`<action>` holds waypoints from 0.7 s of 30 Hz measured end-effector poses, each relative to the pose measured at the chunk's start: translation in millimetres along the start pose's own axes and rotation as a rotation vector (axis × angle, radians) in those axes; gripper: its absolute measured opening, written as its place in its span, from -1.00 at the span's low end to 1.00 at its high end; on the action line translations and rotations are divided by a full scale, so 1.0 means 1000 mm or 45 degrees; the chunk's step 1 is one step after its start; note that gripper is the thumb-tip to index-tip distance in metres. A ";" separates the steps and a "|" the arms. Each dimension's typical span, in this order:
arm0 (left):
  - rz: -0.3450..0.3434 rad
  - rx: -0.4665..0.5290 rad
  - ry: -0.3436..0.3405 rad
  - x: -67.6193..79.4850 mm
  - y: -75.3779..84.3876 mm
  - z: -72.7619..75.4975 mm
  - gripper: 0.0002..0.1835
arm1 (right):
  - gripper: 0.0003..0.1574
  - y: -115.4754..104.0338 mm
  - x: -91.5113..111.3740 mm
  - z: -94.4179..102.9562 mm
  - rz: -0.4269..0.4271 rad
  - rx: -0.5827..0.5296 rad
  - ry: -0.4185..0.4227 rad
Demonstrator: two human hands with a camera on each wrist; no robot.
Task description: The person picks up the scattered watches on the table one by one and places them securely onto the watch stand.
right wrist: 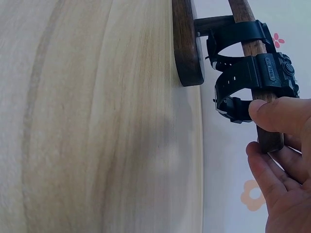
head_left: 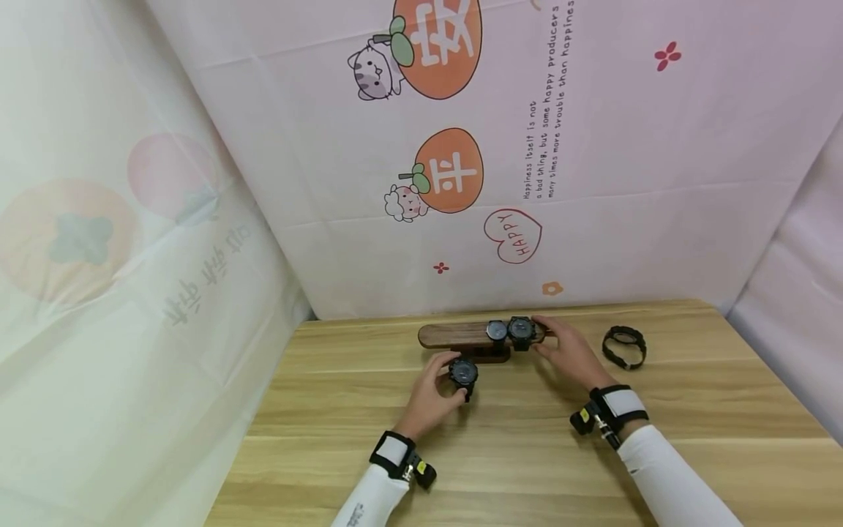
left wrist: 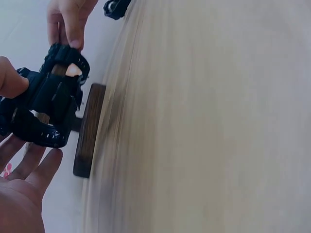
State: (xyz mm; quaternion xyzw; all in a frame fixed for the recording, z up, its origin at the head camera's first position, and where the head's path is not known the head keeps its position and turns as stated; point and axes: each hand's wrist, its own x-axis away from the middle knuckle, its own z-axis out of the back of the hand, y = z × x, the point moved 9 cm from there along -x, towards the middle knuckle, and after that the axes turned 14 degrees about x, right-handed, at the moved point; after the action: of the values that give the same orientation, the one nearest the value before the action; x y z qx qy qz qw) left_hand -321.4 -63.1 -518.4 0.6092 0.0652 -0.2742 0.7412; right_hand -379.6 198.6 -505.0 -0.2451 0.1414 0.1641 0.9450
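Pale printed cloth [head_left: 593, 249] is hung behind a wood-grained bench [head_left: 527, 468]. By the left hand [head_left: 431, 394], a black watch [head_left: 464, 372] is pinched between thumb and fingertips, its dial turned toward the head camera, near the front of a wooden stand [head_left: 490, 356]. By the right hand [head_left: 569, 356], the right end of the stand's bar [head_left: 454, 335] is gripped, thumb on one side and fingers on the other. Two more watches are carried on that bar: a smaller one [head_left: 497, 331] and, next to the right hand, a larger one [head_left: 522, 329]; plain wood is exposed along the left stretch. In the right wrist view, their buckled straps are seen looped round the bar, a detail hidden from the head view, and the bar is shown raised above its base [right wrist: 187, 48]. In the left wrist view, dark straps are overlapped, so whether the pinched watch is touching the stand cannot be told. Farther right, a fourth watch [head_left: 624, 348] is set on the bench, shown whole in the head view but cut by the left wrist view's upper edge.
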 end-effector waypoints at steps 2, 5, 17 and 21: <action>-0.012 0.002 0.017 -0.001 0.000 0.006 -0.27 | -0.21 0.000 0.000 0.000 0.002 0.004 -0.001; -0.018 0.018 0.026 -0.001 -0.003 0.015 -0.28 | -0.21 -0.001 0.000 0.001 -0.003 0.006 -0.007; -0.118 0.027 0.120 -0.002 0.023 0.044 -0.29 | -0.21 0.000 -0.001 0.000 0.000 -0.012 -0.004; -0.126 0.031 0.121 -0.001 0.037 0.051 -0.30 | -0.21 0.000 0.000 0.001 0.003 -0.013 0.000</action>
State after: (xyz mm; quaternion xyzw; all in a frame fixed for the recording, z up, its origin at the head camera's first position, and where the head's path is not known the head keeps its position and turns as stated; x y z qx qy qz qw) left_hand -316.4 -107.1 -473.4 0.6265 0.1271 -0.2823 0.7153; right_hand -379.9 198.9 -504.2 -0.2497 0.1408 0.1659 0.9435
